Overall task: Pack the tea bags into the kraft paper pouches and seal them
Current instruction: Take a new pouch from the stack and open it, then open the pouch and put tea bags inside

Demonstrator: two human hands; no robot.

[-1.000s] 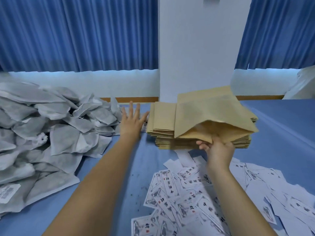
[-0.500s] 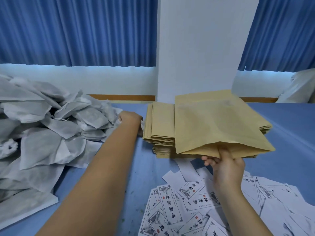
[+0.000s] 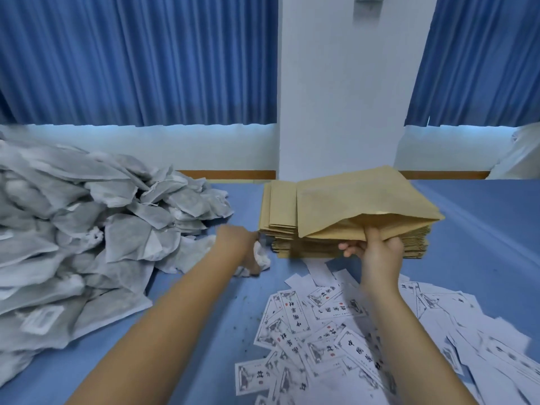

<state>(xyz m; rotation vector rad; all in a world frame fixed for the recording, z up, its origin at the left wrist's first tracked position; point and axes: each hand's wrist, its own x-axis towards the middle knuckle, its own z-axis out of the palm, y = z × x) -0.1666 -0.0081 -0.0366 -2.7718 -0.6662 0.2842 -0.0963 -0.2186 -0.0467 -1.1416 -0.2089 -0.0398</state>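
Pouch (image 3: 362, 211) mouth faces right hand (image 3: 377, 252), gaping.

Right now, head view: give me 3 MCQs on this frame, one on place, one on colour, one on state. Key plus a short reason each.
1. Where is the tea bag pile relative to the kraft pouch stack?
A. To its left
B. To its right
C. On top of it

2. What colour is the table cover?
A. Green
B. Blue
C. Red

3. What state is the pouch in the right hand?
A. Sealed flat
B. Torn in half
C. Mouth held open

Key:
1. A, the grey-white bags are heaped at the left edge, the stack sits at centre.
2. B, bare cloth shows blue all around the printed labels.
3. C, the near edge gapes and the thumb is tucked inside it, while the left hand grips a tea bag beside the stack.
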